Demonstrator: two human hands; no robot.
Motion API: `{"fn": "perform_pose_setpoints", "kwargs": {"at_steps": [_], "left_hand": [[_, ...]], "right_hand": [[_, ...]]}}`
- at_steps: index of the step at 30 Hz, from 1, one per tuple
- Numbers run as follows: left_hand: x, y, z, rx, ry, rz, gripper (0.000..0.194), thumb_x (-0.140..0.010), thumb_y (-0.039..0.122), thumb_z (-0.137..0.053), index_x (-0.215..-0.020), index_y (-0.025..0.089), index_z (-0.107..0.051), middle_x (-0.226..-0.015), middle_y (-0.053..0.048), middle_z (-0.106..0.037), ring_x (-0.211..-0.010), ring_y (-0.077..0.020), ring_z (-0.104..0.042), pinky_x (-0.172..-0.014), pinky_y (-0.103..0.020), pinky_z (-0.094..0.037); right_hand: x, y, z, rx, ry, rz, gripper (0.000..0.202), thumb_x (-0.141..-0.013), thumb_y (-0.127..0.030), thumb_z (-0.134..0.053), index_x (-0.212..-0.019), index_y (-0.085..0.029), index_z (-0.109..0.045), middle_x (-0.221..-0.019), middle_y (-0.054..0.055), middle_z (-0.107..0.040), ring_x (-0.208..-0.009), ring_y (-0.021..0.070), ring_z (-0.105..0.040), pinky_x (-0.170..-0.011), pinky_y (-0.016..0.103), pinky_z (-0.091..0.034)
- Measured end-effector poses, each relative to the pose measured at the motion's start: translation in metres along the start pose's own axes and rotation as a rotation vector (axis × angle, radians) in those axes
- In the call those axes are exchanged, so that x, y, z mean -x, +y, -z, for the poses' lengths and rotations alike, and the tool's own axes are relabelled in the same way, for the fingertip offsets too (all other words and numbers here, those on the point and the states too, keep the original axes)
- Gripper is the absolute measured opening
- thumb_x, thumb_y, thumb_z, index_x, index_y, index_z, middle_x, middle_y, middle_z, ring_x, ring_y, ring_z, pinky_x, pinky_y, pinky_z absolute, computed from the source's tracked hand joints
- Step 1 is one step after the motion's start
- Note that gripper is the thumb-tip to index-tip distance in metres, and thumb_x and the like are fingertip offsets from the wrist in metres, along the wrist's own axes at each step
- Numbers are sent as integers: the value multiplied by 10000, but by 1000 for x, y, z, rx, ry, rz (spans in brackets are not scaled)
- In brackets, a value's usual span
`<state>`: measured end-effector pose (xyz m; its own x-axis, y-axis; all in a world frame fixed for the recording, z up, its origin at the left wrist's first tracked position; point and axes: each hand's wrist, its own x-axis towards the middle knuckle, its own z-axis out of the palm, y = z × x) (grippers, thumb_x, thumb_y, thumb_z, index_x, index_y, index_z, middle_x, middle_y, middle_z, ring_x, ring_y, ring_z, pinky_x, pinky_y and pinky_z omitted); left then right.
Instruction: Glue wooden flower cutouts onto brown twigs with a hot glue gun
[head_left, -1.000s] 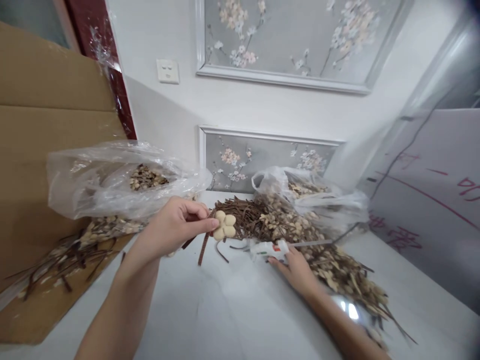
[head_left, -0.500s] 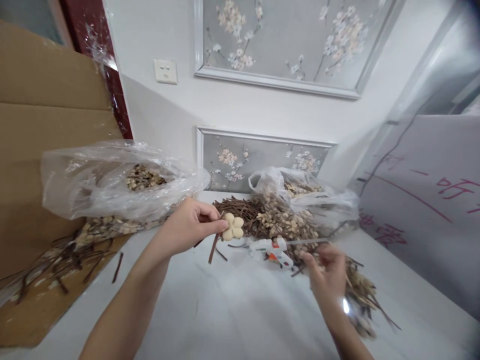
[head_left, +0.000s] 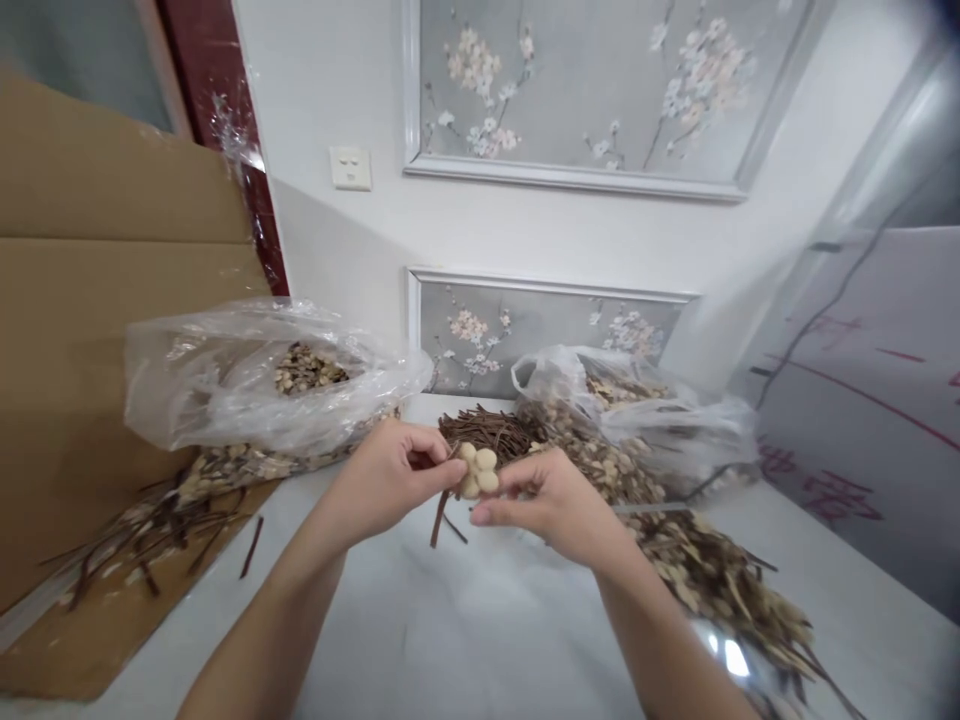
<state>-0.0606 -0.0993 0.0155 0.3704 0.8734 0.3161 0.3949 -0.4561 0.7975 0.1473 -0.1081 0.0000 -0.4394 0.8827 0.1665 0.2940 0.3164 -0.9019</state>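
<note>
Near the middle of the view, my left hand (head_left: 394, 480) pinches a cream four-petal flower (head_left: 478, 471) and a brown strip (head_left: 439, 518) that hangs down below it. My right hand (head_left: 551, 505) is at the flower's right side, thumb and forefinger at its lower right petal; whether they grip it is hard to tell. Behind the hands lies a pile of brown sticks (head_left: 491, 430), with a heap of cream flower pieces (head_left: 611, 465) to its right. The glue gun is mostly hidden behind my right hand.
A clear plastic bag (head_left: 217, 385) with flower pieces lies at the left, beside a cardboard sheet (head_left: 112, 350). Another plastic bag (head_left: 690, 430) is at the back right. Stemmed flowers (head_left: 720, 580) spread along the right of the white table (head_left: 450, 630).
My right hand has moved left, from beside the glue gun to the flower. My left hand still holds the flower and strip. The whole view has shifted slightly.
</note>
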Motion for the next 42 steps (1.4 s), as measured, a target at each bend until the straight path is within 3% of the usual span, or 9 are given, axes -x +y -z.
{"fn": "perform_pose_setpoints", "kwargs": {"at_steps": [7, 20, 24, 28, 31, 33, 36, 39, 42], "left_hand": [[-4, -2, -7, -42, -6, 11, 284, -805, 286, -634, -561, 144, -603, -634, -21, -618, -612, -125, -539, -558, -228, -401], [-7, -7, -9, -32, 10, 55, 256, -798, 300, -648, -603, 135, -664, -643, -22, -613, -591, -114, -504, -534, -230, -357], [-7, -7, -4, -26, 22, 78, 273, -799, 330, -656, -619, 126, -677, -656, -24, -611, -547, -95, -457, -499, -226, -317], [-6, -5, -1, -30, 2, 81, 305, -796, 344, -663, -583, 126, -638, -633, -14, -582, -528, -85, -429, -484, -222, -299], [-6, -4, -1, -25, -35, 33, 348, -806, 327, -655, -533, 137, -552, -617, -9, -567, -563, -96, -456, -514, -224, -329], [-5, -3, -3, -24, -68, 6, 367, -818, 313, -646, -524, 146, -503, -624, -7, -567, -584, -102, -468, -533, -227, -345], [-5, -3, -6, -53, -109, -24, 363, -831, 293, -635, -531, 151, -488, -625, 1, -559, -588, -101, -467, -541, -229, -352], [-6, -3, -10, -95, -141, -57, 339, -841, 268, -626, -543, 151, -514, -648, 0, -588, -613, -104, -501, -570, -227, -377], [-7, -3, -14, -153, -182, -102, 320, -849, 248, -618, -553, 153, -542, -664, 0, -610, -635, -106, -527, -592, -222, -392]], "right_hand": [[-2, 13, 8, -11, -32, -46, 429, -708, -441, -773, -507, -159, -520, -523, -67, -244, -517, 73, -196, -482, 268, -121], [-9, 30, 9, -121, -60, -25, 368, -689, -424, -794, -559, -135, -608, -508, -71, -314, -503, 63, -227, -467, 255, -138], [-11, 36, 18, -140, -48, -32, 295, -718, -428, -776, -715, -135, -749, -524, -34, -497, -494, 70, -326, -463, 240, -215], [-24, 51, 44, -342, 311, 60, 219, -697, -367, -802, -742, -155, -767, -724, 38, -692, -570, 89, -476, -533, 230, -371], [-33, 64, 70, -639, 588, 131, 235, -653, -377, -829, -688, -178, -707, -665, 0, -659, -533, 70, -470, -513, 204, -391], [-33, 66, 80, -731, 640, 94, 323, -684, -472, -792, -642, -190, -641, -540, -33, -584, -466, 65, -456, -441, 187, -350], [-23, 55, 73, -556, 477, -40, 465, -788, -624, -642, -656, -179, -622, -475, -9, -582, -402, 85, -502, -370, 184, -302], [-10, 33, 47, -197, 123, -107, 478, -828, -628, -603, -940, -174, -702, -643, 51, -716, -497, 135, -640, -401, 183, -388], [-1, 18, 23, -76, -99, -78, 478, -851, -616, -582, -965, -172, -718, -779, 75, -747, -644, 169, -707, -482, 192, -477]]}}
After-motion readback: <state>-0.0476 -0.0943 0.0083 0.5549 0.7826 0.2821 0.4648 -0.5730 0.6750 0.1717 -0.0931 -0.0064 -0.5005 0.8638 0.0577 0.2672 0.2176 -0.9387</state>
